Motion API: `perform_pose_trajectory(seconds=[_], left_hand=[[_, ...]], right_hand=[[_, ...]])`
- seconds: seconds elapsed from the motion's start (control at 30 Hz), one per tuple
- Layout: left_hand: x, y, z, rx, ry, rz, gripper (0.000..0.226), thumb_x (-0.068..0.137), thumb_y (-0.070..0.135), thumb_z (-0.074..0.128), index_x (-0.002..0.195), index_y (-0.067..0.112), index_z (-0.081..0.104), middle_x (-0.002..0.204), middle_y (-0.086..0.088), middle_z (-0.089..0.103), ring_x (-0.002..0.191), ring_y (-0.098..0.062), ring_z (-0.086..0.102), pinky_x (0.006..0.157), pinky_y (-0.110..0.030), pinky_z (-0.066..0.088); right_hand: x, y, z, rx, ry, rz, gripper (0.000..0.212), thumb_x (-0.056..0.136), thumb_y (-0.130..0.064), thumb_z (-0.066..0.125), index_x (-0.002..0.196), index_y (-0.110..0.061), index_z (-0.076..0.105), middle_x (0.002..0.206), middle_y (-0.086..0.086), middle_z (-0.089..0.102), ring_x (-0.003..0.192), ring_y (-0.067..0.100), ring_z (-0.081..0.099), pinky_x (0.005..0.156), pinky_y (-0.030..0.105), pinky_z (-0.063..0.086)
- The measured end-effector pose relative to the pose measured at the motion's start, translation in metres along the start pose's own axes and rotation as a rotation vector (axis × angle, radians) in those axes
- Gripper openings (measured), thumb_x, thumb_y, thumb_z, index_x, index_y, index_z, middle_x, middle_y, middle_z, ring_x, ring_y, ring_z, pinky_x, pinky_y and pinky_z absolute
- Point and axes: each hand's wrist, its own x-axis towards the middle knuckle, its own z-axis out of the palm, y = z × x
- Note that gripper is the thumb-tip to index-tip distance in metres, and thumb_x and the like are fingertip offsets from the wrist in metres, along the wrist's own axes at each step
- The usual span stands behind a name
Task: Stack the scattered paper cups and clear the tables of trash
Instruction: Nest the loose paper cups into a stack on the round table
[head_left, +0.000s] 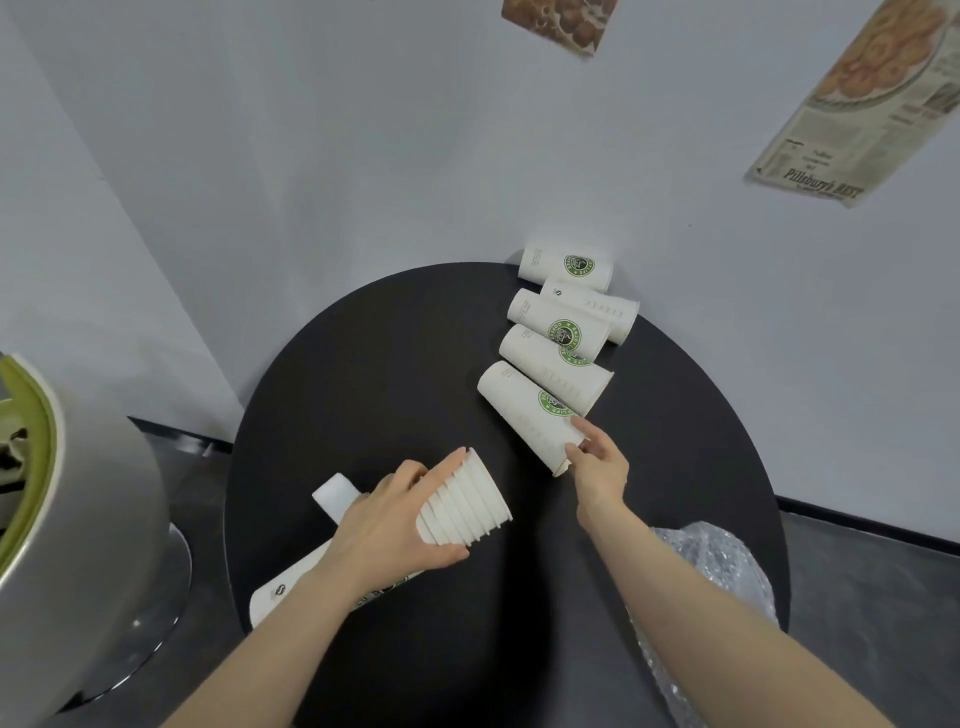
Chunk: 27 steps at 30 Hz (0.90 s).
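Note:
My left hand (387, 525) grips a stack of nested white paper cups (465, 506), rims pointing right, above the round black table (395, 364). The stack's long body (280, 592) runs back under my left forearm. My right hand (597, 470) pinches the rim end of a white paper cup with a green logo (524, 415) that lies on its side. Several more such cups lie on their sides in a row behind it, among them one (550, 364) close by and the farthest (566, 267) at the wall.
A clear crumpled plastic bag (711, 577) lies on the table's right front under my right forearm. A white piece (337, 493) lies left of my left hand. A white and green chair (57, 519) stands at the left. The wall is close behind the table.

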Motion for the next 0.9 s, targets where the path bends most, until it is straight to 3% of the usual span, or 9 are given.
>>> perform_pose_trajectory(seconds=[0.13,0.2,0.37,0.47,0.63,0.9], left_hand=[[0.009,-0.003,0.017,0.045,0.011,0.004,0.099,0.064,0.076,0.050,0.130,0.066,-0.023,0.117,0.019,0.034,0.101,-0.006,0.044,0.080,-0.025,0.041],[0.011,-0.004,0.024,0.069,0.015,0.010,0.099,0.065,0.077,0.049,0.131,0.065,-0.023,0.117,0.018,0.034,0.102,-0.006,0.045,0.081,-0.025,0.042],[0.014,-0.006,0.031,0.107,0.031,0.039,0.099,0.066,0.079,0.048,0.138,0.060,-0.018,0.122,0.016,0.037,0.104,-0.007,0.047,0.080,-0.026,0.043],[0.014,-0.005,0.028,0.072,0.049,0.050,0.098,0.065,0.079,0.047,0.134,0.063,-0.021,0.120,0.017,0.036,0.104,-0.007,0.047,0.079,-0.026,0.043],[0.020,0.000,0.021,0.026,0.079,0.044,0.098,0.067,0.077,0.051,0.133,0.065,-0.019,0.114,0.021,0.031,0.104,-0.005,0.045,0.077,-0.026,0.040],[0.028,0.009,0.024,0.058,0.072,0.065,0.099,0.066,0.076,0.050,0.136,0.062,-0.017,0.120,0.017,0.035,0.106,-0.008,0.046,0.082,-0.028,0.042]], right_hand=[[-0.003,-0.007,-0.026,0.006,0.001,-0.087,0.042,0.089,0.009,0.049,0.100,-0.027,0.069,0.101,-0.004,0.063,0.101,0.015,0.057,0.097,0.035,0.045],[-0.003,-0.010,-0.040,-0.002,-0.010,-0.125,0.041,0.090,0.008,0.048,0.099,-0.026,0.069,0.111,-0.007,0.066,0.102,0.010,0.059,0.101,0.033,0.045],[-0.005,-0.015,-0.064,-0.023,-0.071,-0.164,0.044,0.091,0.008,0.048,0.096,-0.029,0.071,0.102,-0.015,0.069,0.092,0.006,0.059,0.086,0.026,0.047],[-0.006,-0.021,-0.073,-0.002,-0.106,-0.186,0.044,0.091,0.009,0.046,0.095,-0.027,0.071,0.103,-0.017,0.070,0.094,0.008,0.059,0.084,0.030,0.047],[-0.004,-0.032,-0.080,0.018,-0.147,-0.211,0.043,0.091,0.009,0.047,0.096,-0.025,0.071,0.103,-0.009,0.070,0.098,0.014,0.058,0.084,0.037,0.046],[-0.014,-0.023,-0.066,0.018,-0.354,-0.210,0.037,0.092,0.008,0.048,0.103,-0.020,0.069,0.093,0.001,0.071,0.087,0.015,0.061,0.080,0.033,0.048]])
